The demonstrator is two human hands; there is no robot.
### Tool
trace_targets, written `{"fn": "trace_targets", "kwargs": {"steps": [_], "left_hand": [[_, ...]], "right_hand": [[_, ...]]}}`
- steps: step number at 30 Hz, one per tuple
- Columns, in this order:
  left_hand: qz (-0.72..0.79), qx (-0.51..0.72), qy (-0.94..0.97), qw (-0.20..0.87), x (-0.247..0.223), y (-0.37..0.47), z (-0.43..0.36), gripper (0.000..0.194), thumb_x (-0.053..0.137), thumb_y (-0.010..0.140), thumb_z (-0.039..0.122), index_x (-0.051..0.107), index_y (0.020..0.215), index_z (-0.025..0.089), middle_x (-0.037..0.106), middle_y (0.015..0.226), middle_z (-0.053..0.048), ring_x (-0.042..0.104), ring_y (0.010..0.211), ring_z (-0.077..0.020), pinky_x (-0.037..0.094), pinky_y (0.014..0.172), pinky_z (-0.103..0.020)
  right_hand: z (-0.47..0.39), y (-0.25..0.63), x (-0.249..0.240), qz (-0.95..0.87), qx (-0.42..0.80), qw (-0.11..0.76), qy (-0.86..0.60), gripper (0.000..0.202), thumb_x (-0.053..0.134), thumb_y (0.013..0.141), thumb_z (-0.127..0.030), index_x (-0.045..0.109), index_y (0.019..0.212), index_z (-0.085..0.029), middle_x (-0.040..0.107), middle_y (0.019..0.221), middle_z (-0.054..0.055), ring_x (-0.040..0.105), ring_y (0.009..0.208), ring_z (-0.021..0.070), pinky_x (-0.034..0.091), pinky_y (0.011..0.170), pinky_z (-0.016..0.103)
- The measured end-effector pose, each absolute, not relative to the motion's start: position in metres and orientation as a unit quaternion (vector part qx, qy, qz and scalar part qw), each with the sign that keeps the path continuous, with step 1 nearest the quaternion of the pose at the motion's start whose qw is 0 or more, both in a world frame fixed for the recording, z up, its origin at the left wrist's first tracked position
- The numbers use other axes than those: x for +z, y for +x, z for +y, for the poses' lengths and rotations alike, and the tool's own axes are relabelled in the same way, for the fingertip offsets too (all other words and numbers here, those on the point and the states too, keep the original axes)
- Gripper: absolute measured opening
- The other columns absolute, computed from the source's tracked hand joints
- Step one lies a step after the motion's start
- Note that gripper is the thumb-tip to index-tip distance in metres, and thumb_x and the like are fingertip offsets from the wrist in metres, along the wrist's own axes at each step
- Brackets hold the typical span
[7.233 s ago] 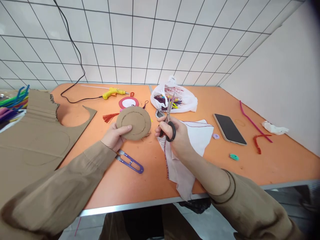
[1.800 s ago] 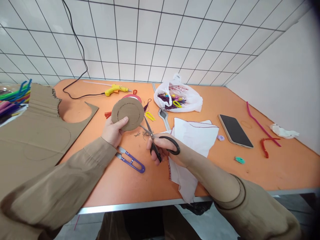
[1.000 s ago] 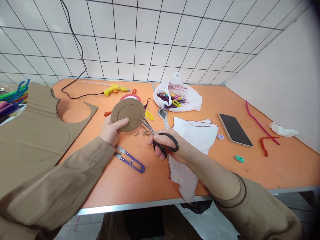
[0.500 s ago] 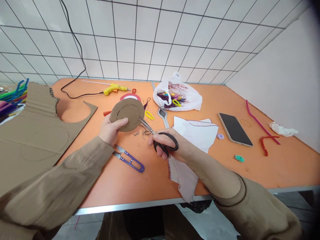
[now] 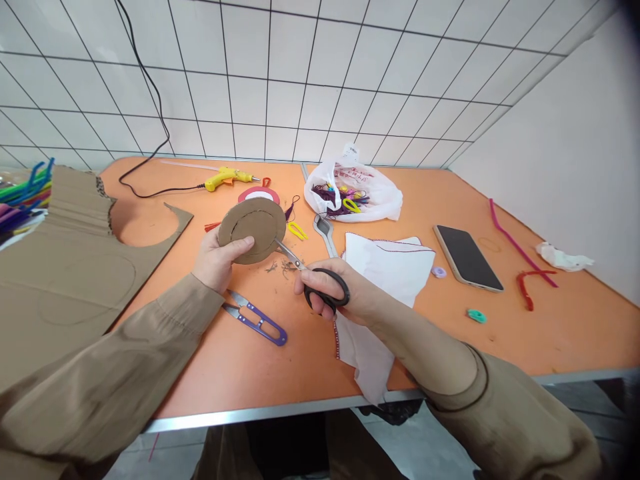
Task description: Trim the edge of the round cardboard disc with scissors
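A round cardboard disc (image 5: 257,233) with a smaller circle marked or cut inside its edge is gripped at its lower left by my left hand (image 5: 217,261), thumb on top. My right hand (image 5: 340,290) holds black-handled scissors (image 5: 327,291). Their blade tips meet the disc's right part, near the inner circle's line; whether they pierce it I cannot tell. Dark cardboard scraps (image 5: 287,268) lie on the table beneath. Purple thread snips (image 5: 257,320) rest just below my left hand. Behind the disc, a red and white round piece (image 5: 259,194) is partly hidden.
Cut cardboard (image 5: 75,267) covers the orange table's left side. A yellow glue gun (image 5: 229,178) with its cord lies at the back, near a plastic bag (image 5: 375,193) of tassels. White cloth (image 5: 387,263), a phone (image 5: 467,257) and red pipe cleaners (image 5: 525,287) lie to the right.
The scissors' handles have drawn closer together and the blades look more closed at the disc. The whole view has shifted very slightly.
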State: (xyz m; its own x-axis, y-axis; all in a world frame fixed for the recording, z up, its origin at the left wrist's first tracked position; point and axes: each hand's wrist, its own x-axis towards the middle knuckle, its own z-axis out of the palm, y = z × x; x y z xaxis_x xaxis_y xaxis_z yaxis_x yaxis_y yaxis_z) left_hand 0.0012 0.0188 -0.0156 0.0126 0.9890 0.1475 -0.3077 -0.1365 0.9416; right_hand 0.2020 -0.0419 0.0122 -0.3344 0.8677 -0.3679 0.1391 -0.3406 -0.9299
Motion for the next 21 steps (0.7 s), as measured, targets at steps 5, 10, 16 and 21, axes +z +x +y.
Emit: {"fn": "trace_targets", "kwargs": {"steps": [5,10,16,21], "left_hand": [[0.374,0.595,0.468,0.536,-0.019,0.000,0.020,0.038,0.084,0.055,0.025,0.075,0.092,0.018,0.074,0.096,-0.008,0.066,0.100,-0.0309,0.054,0.088,-0.041],[0.389,0.595,0.462,0.531,-0.026,-0.001,0.023,0.038,0.085,0.055,0.027,0.076,0.091,0.018,0.075,0.092,-0.006,0.068,0.096,-0.0295,0.055,0.084,-0.040],[0.387,0.605,0.422,0.553,-0.025,0.000,0.025,0.042,0.085,0.054,0.025,0.075,0.094,0.017,0.076,0.097,-0.008,0.068,0.098,-0.0281,0.056,0.084,-0.037],[0.399,0.647,0.356,0.543,-0.021,-0.005,0.031,0.037,0.082,0.053,0.022,0.072,0.088,0.017,0.076,0.098,-0.007,0.067,0.103,-0.0279,0.057,0.083,-0.037]], "right_hand": [[-0.043,0.200,0.013,-0.517,0.622,0.273,-0.520,0.034,0.064,0.076,-0.047,0.060,0.065,-0.015,0.050,0.043,-0.005,0.042,0.034,0.0051,0.029,0.035,0.017],[-0.040,0.198,0.006,-0.538,0.627,0.256,-0.502,0.029,0.064,0.079,-0.042,0.058,0.068,-0.016,0.052,0.046,-0.006,0.046,0.037,0.0053,0.033,0.038,0.017],[-0.038,0.203,-0.001,-0.519,0.673,0.249,-0.465,0.039,0.071,0.072,-0.052,0.060,0.076,-0.015,0.060,0.052,-0.003,0.054,0.042,0.0082,0.034,0.040,0.018],[-0.041,0.204,-0.001,-0.482,0.731,0.249,-0.415,0.058,0.073,0.060,-0.068,0.062,0.080,-0.014,0.068,0.060,0.004,0.063,0.048,0.0148,0.035,0.040,0.021]]}}
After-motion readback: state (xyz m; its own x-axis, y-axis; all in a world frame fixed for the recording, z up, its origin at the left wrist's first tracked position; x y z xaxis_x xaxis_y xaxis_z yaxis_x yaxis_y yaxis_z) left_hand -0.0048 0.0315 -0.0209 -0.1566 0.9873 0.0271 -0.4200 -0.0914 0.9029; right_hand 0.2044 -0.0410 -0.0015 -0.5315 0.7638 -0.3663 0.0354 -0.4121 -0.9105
